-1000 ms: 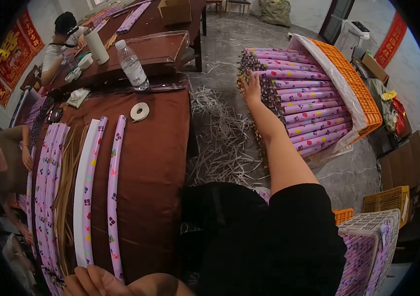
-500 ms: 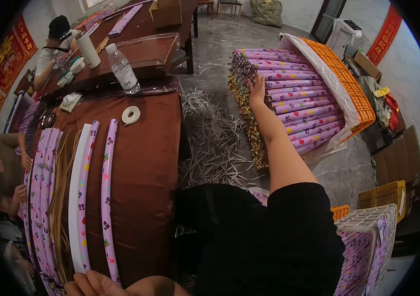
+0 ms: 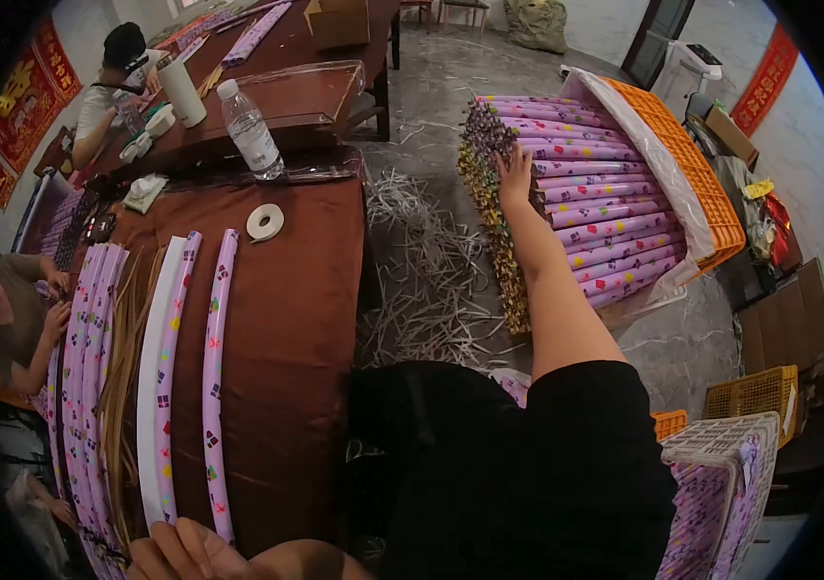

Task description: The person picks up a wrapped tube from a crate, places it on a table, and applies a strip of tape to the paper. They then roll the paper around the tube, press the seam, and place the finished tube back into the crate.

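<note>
A large stack of shiny lilac tubes (image 3: 601, 198), printed with small red, yellow, green and dark shapes, lies in an orange plastic crate (image 3: 673, 145) lined with clear-white plastic, to the right of the cloth-covered table. The tubes' long axes run roughly left to right, the upper ones dipping slightly toward the right and the lower ones rising toward it. Their crowded ends, frilled in brown and gold, face left, toward the table. The right hand (image 3: 515, 179) reaches out to these ends, its fingers spread and touching the stack's end face, not closed around a tube.

The left hand (image 3: 188, 553) is at the bottom edge of the view, well apart from the right, with its fingers curled. Whether it grips anything cannot be told. It is beside the near ends of a white strip (image 3: 154, 387) and a lilac patterned tube (image 3: 173, 387) on the shiny brown tablecloth (image 3: 286, 387).

To their right, a single slim lilac tube (image 3: 214, 387) lies lengthwise, from near the far edge toward the near edge, bowed in this wide view. To their left are thin tan strips (image 3: 122, 387) and more lilac tubes (image 3: 83, 387). A white tape roll (image 3: 265, 222) lies near the tablecloth's far right corner. Pale shredded strips (image 3: 426, 271) cover part of the grey floor.
</note>
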Available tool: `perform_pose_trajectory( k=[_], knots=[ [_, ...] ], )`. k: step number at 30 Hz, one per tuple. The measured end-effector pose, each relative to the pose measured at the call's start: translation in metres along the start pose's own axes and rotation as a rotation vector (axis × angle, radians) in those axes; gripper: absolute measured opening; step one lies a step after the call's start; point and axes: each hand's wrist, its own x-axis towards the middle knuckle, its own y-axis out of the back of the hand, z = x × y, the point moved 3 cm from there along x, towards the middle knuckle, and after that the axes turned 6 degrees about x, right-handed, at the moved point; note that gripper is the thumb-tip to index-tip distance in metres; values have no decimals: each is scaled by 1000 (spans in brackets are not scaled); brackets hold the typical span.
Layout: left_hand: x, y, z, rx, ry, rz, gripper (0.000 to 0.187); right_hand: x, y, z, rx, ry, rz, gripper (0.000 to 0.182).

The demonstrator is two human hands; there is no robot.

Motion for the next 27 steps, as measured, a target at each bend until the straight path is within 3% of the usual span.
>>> perform_pose_trajectory(
  k=[6, 11, 19, 21, 23, 25, 26, 27],
  knots=[
    [-3, 2, 5, 11, -11, 7, 31, 1, -16, -8, 23, 18, 100, 68],
    [-3, 2, 9, 20, -23, 4, 31, -3, -6, -6, 251, 12, 188, 59],
    [-13, 3, 18, 44, -53, 11, 31, -10, 4, -9, 267, -38, 183, 64],
    [-14, 3, 21, 52, -61, 11, 31, -17, 9, -7, 344, -57, 386, 62],
    [-15, 4, 22, 57, -68, 13, 31, -24, -2, -15, 354, -31, 357, 66],
    [-16, 5, 21, 60, -73, 18, 32, -33, -15, -27, 254, 135, 415, 67],
    [-16, 5, 21, 60, -72, 21, 32, -35, -24, -31, 361, 187, 285, 68],
    [-16, 6, 20, 60, -69, 22, 32, -39, -27, -32, 360, 187, 282, 68]
  ],
)
